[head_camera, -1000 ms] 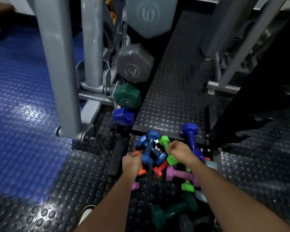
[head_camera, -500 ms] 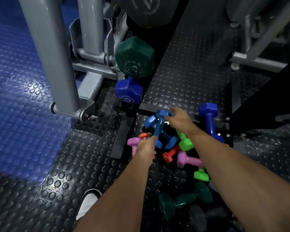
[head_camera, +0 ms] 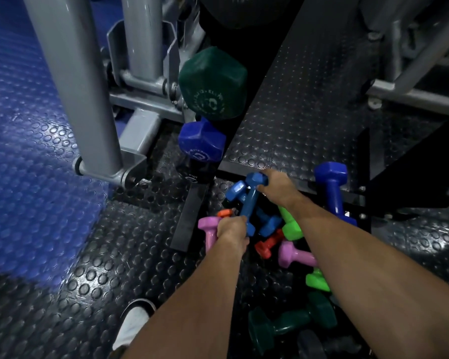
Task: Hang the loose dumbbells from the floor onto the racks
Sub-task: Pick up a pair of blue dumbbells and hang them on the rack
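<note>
Person is showing two bare forearms, no sleeves, no watch or rings; is wearing a white shoe (head_camera: 134, 323) with dark trim, at 7 o'clock.

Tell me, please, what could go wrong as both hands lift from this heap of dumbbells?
The light blue dumbbell gripped by both the right hand and the left hand lies crossed over another blue one, so lifting may drag or roll it. The pink dumbbell beside the left hand could tip. A shoe stands near the pile, so a dropped weight might land on it.
</note>
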Demonstrator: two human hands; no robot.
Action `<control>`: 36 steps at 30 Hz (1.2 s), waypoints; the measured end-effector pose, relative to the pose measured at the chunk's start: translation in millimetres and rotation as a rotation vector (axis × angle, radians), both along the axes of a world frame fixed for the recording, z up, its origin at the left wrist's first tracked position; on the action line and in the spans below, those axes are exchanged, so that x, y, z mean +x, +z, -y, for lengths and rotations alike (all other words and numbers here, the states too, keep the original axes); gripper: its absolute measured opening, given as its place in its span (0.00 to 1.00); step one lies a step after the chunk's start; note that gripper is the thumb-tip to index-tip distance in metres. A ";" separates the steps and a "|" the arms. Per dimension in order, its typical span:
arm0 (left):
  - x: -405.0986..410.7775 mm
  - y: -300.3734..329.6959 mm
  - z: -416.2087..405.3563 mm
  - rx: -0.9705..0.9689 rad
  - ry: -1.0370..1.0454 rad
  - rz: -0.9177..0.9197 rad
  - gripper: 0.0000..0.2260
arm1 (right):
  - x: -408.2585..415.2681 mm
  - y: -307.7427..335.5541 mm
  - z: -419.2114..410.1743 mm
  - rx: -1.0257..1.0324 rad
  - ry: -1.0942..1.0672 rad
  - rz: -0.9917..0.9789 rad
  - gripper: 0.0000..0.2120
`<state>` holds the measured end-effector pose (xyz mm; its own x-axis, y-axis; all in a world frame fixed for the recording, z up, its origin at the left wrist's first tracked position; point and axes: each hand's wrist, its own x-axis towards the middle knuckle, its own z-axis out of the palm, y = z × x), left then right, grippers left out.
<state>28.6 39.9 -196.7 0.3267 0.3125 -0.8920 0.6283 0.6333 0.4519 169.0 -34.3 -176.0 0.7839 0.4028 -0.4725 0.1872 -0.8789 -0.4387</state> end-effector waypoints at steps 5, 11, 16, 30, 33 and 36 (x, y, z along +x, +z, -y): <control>-10.7 0.6 5.5 -0.002 0.103 -0.023 0.06 | -3.8 9.2 14.6 0.108 -0.008 -0.039 0.16; -28.7 16.5 6.9 0.107 0.162 0.004 0.06 | -18.2 44.6 23.6 0.215 -0.029 -0.109 0.12; -41.3 51.4 -1.6 0.122 0.159 0.076 0.06 | -28.8 84.3 24.0 0.248 -0.091 -0.147 0.19; -77.1 185.9 -41.8 0.256 0.338 0.396 0.04 | -70.6 222.1 38.9 0.512 -0.172 -0.280 0.32; -79.6 217.5 -48.3 0.303 0.404 0.475 0.17 | -79.9 265.9 36.4 0.545 -0.144 -0.267 0.23; -78.1 237.2 -56.2 0.352 0.453 0.558 0.27 | -88.6 304.6 37.0 0.579 -0.133 -0.273 0.21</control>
<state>-49.5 96.1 40.5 0.4694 0.7543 -0.4591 -0.0334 0.5347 0.8444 80.4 -71.3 128.6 0.7270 0.5598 -0.3975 -0.0923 -0.4940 -0.8646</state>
